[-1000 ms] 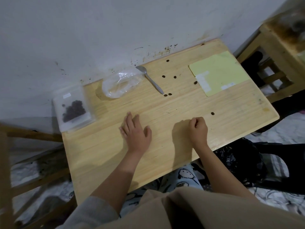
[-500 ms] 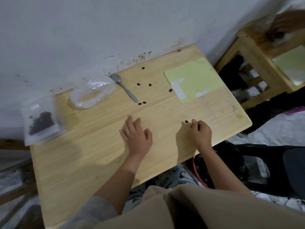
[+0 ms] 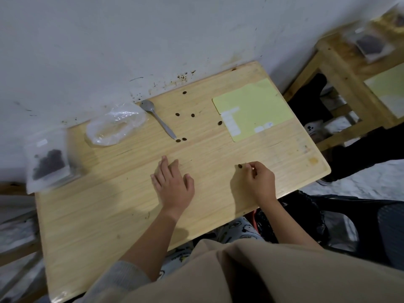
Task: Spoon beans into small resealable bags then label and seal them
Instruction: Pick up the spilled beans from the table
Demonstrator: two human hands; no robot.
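My left hand (image 3: 172, 184) lies flat and open on the wooden table (image 3: 109, 204). My right hand (image 3: 258, 180) has its fingers curled, and their tips reach a single dark bean (image 3: 240, 166) lying on the wood. Several loose beans (image 3: 192, 115) are scattered further back. A metal spoon (image 3: 158, 121) lies beside an empty clear bag (image 3: 115, 125). At the far left a filled bag of beans (image 3: 49, 162) with a white label hangs over the table edge. A yellow label sheet (image 3: 251, 108) lies at the back right.
The table stands against a stained white wall (image 3: 153, 40). A second wooden table (image 3: 341, 68) to the right carries another filled bag (image 3: 369, 43). A black plastic bag (image 3: 306, 215) sits on the floor by my right arm.
My right hand slid forward to the lone bean, and its fingertips now reach it. My left hand stayed flat. The view shifted to the right.
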